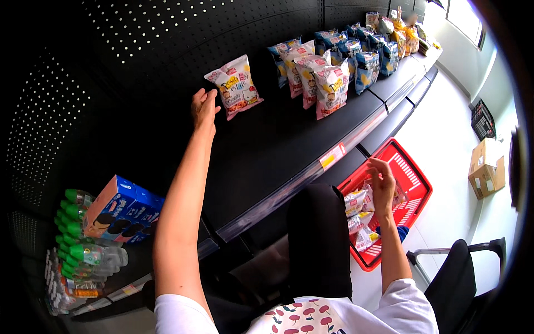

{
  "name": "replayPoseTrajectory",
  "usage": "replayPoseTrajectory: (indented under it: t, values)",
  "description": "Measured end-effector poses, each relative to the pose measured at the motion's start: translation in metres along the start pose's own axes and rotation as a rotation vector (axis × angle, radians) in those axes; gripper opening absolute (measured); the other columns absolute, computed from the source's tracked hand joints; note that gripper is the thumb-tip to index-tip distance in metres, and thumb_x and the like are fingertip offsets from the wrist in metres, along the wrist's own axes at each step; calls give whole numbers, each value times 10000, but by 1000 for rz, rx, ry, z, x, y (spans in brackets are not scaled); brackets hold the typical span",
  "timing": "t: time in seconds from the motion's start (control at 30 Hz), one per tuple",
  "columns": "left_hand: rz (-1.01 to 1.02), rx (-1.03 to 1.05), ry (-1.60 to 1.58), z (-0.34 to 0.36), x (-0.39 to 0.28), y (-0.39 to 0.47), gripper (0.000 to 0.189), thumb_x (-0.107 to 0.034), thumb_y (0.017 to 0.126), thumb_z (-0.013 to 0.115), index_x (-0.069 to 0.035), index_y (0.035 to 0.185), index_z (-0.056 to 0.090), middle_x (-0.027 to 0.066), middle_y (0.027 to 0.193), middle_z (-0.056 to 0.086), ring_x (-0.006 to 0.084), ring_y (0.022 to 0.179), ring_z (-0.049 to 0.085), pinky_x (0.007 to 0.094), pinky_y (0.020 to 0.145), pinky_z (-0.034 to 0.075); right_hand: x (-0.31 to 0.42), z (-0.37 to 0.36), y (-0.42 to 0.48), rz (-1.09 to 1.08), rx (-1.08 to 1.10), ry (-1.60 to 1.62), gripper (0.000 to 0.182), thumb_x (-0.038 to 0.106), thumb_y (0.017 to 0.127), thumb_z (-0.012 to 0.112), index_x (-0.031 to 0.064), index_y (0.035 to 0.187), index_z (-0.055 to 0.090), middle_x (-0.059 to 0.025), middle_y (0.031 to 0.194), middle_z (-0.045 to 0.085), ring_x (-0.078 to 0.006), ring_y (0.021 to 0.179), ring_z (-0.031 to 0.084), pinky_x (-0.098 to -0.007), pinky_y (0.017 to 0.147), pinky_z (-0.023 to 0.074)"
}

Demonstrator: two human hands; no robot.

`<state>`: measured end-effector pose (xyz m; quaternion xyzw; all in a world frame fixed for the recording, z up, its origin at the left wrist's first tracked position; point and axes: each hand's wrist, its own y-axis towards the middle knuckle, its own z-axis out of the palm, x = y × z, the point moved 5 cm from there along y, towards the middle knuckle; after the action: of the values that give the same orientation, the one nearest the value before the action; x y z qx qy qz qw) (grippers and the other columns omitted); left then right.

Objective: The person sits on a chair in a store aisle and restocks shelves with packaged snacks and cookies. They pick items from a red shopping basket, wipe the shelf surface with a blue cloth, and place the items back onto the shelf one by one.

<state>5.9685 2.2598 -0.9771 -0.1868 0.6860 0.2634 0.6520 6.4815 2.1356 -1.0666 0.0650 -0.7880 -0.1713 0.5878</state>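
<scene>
A white and pink snack bag (238, 88) stands on the black shelf (250, 158), apart from the other bags. At its left edge is my left hand (204, 107), fingers apart and not closed around it; whether a fingertip touches the bag, I cannot tell. My right hand (381, 185) hovers over a red plastic basket (411, 169) with loosely bent fingers and nothing visible in them. Several snack bags (354, 204) of the same white and pink kind lie in the basket, partly hidden by my right hand and forearm.
More white and pink bags (332, 89) stand in a row beside blue snack bags (367, 71). Blue Oreo boxes (131, 208) and green-capped bottles (89, 254) are at left. A price-label rail (292, 190) edges the shelf. At right are a black chair (448, 275) and a cardboard box (486, 171).
</scene>
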Motion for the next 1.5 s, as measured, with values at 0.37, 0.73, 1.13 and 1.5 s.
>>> replayPoseTrajectory:
  t: [0.37,0.73,1.13,1.5]
  values:
    - [98,-208,-15,39,-15,33,311,-185,887,819,-31,1077,627,76,969,684,159,871,652,295,755,552,68,94,-12,-88,290,239,296,-118,975,517,21,1196,658,-83,1132,639,-171,948,663,-269,739,572]
    - [428,308,78,38,-72,-92,110,-151,976,719,-72,978,643,65,1128,733,98,928,666,241,716,565,104,60,-1,-128,204,169,258,15,1003,604,38,1257,644,-90,1133,630,-169,916,661,-277,712,561]
    - [461,881,-213,133,-119,-287,55,-101,990,693,-69,1013,654,25,1007,708,83,939,672,264,688,600,177,-64,-2,-313,73,-365,168,136,891,793,93,1052,766,-44,934,668,-143,734,599,-314,612,502]
    - [343,886,-56,153,-78,-319,333,-191,1006,671,-66,1305,592,100,1155,709,172,1065,689,291,792,573,93,-150,-49,-40,-109,-732,34,70,960,668,59,983,645,-104,954,656,-239,738,658,-372,660,548]
